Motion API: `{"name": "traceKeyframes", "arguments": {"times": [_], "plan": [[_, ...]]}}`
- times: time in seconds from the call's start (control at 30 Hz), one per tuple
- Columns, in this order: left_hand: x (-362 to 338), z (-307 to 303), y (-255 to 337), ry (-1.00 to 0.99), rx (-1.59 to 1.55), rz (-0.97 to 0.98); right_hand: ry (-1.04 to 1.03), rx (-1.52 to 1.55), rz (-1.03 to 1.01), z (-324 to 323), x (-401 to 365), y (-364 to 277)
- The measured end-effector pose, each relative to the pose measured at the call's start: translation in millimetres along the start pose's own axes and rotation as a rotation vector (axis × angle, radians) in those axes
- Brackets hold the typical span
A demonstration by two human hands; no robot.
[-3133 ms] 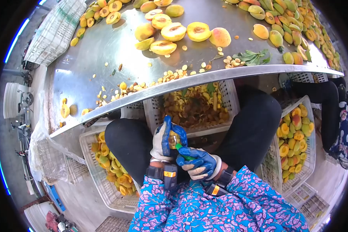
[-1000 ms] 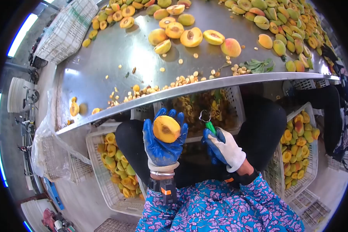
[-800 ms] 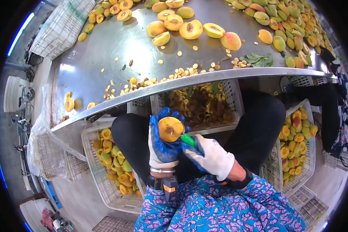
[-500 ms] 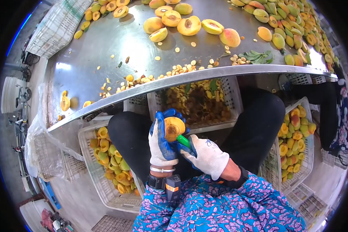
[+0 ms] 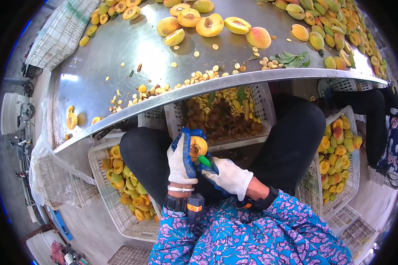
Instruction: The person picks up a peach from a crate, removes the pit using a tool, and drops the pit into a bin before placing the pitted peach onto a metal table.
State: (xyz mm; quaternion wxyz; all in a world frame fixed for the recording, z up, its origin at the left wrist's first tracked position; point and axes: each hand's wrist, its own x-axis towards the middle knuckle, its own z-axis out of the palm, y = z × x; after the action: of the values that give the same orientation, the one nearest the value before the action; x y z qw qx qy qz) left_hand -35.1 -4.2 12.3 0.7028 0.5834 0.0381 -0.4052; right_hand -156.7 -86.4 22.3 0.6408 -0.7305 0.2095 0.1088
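My left hand point(image 5: 181, 160), in a white and blue glove, is closed around a halved yellow fruit point(image 5: 198, 145) with its cut face showing. A green-handled tool point(image 5: 204, 160) is in the grip of my right hand point(image 5: 229, 176), gloved the same way, and its end meets the lower part of the fruit. The tip of the tool is hidden. Both hands are above my lap, close together. Beyond them, under the table edge, a white crate point(image 5: 269, 115) holds brown and yellow scraps.
A metal table point(image 5: 101, 62) carries halved fruits point(image 5: 210, 25), small scraps and a large fruit pile point(image 5: 340, 31). Crates of fruit halves stand at the left point(image 5: 102, 187) and right point(image 5: 354, 176). Another person's dark-clothed leg point(image 5: 362, 102) shows at the right.
The view has shifted slightly, so the table and its fruit appear a little higher and further left. Both hands still hold the fruit and the green-handled tool.
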Motion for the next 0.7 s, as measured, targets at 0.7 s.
{"name": "traceKeyframes", "arguments": {"times": [0.7], "plan": [[1.6, 13.0, 1.1, -0.110, -0.126, -0.105, -0.834, 1.801, 0.345, 9.9, 0.3, 27.5]]}}
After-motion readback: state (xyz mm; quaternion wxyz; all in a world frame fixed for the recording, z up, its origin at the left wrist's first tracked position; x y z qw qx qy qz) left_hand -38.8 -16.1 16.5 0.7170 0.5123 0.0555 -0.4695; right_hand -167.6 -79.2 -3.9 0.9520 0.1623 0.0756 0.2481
